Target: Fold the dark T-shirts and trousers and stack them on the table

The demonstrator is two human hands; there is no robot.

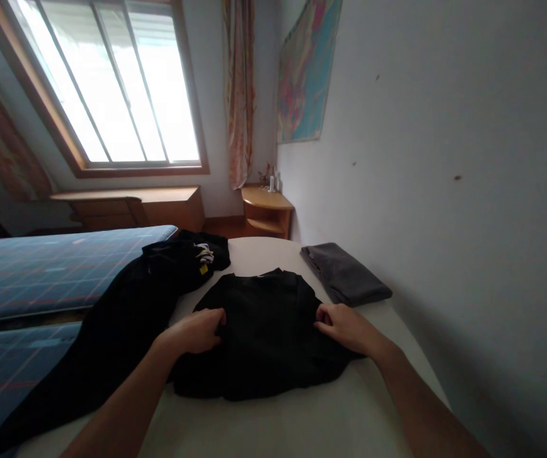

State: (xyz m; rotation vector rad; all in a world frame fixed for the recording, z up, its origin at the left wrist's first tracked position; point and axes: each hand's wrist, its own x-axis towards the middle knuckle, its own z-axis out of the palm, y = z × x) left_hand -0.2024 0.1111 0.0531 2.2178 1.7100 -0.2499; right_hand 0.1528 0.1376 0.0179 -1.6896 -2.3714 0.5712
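Note:
A black shirt (266, 331) lies spread on the pale table (278, 426) in front of me, its collar side away from me. At its left side my left hand (201, 331) is closed, fingers curled into a pinch on the cloth. My right hand (343, 326) pinches the shirt's right side in the same way, thumb against fingers. Parts of the shirt beneath both hands are hidden. To the left, black trousers (125, 324) with a pale drawstring trail over the table's edge. A folded dark grey garment (345, 273) rests at the back right, apart from my right hand.
Blue plaid mattresses (63, 273) stand left of the table. A white wall (483, 254) runs close along the right. Farther back are a wooden desk (173, 194) below the window and a corner shelf (266, 198) with small items on top.

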